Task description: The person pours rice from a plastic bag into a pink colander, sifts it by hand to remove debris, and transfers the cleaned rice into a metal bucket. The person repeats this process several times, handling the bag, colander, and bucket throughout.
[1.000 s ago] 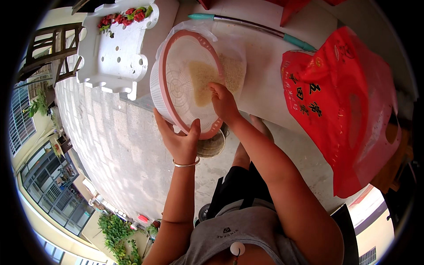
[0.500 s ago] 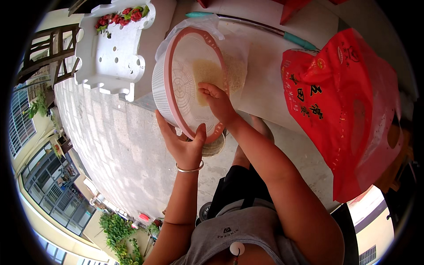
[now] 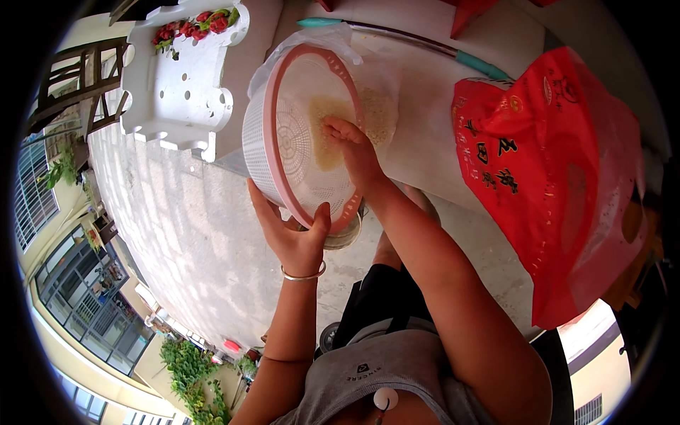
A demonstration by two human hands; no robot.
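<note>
A white plastic colander with a pink rim (image 3: 272,134) stands tilted toward me. My left hand (image 3: 301,244) grips its lower edge, thumb over the rim and fingers along the outside. Pale yellowish grains that look like rice (image 3: 324,152) lie in a patch inside the colander. Over that patch is my right hand (image 3: 359,157), its fingers curled together; whatever sits between the fingertips is too small to make out. More grains (image 3: 379,117) show in a clear plastic bag right behind and beside the colander.
A large red plastic bag (image 3: 524,170) occupies the right side. A dark rod with teal ends (image 3: 411,39) lies at the back. At the far left, a white foam crate (image 3: 188,85) holds red flower-like pieces (image 3: 205,27). Below the colander, a round container (image 3: 345,235) partly shows.
My right hand has shifted slightly right and upward within the colander, and the grain patch has spread a little. My left hand keeps its grip on the rim.
</note>
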